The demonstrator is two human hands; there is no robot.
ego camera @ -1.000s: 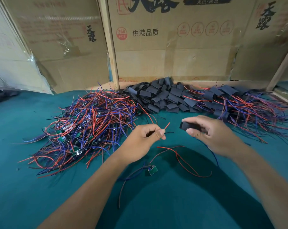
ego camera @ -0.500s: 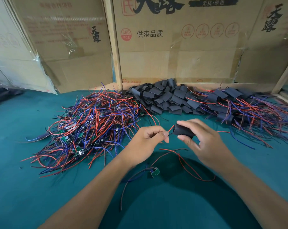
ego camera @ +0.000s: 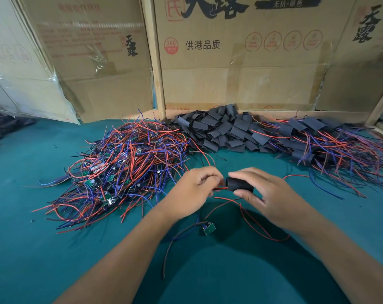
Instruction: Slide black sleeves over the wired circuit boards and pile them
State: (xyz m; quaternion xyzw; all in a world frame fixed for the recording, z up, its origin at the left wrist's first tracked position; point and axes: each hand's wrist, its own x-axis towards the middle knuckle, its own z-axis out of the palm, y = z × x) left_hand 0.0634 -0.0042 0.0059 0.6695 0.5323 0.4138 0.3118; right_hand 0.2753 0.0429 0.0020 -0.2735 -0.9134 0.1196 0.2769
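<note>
Right now the black sleeve (ego camera: 240, 184) sits between the two hands, just above the green bench (ego camera: 32, 249). The right hand (ego camera: 265, 194) has its grip curled round the sleeve, thumb beneath and fingers over the top. The left hand (ego camera: 195, 189) pinches the red wire (ego camera: 219, 188) and feeds its end into the sleeve's open mouth. That wire's circuit board (ego camera: 209, 228) lies bare on the bench below the hands, so the threading step looks barely started. Next, I judge, the sleeve must travel down the wires until it covers the board, which calls for keeping the leads bunched and taut.

Further out, a tangle of unsleeved boards (ego camera: 120, 167) lies to the left, loose empty sleeves (ego camera: 225, 130) are heaped behind, and the finished pile (ego camera: 331, 145) spreads to the right. Cardboard boxes (ego camera: 241, 62) wall the back. Slack loops of wire under the hands could snag.
</note>
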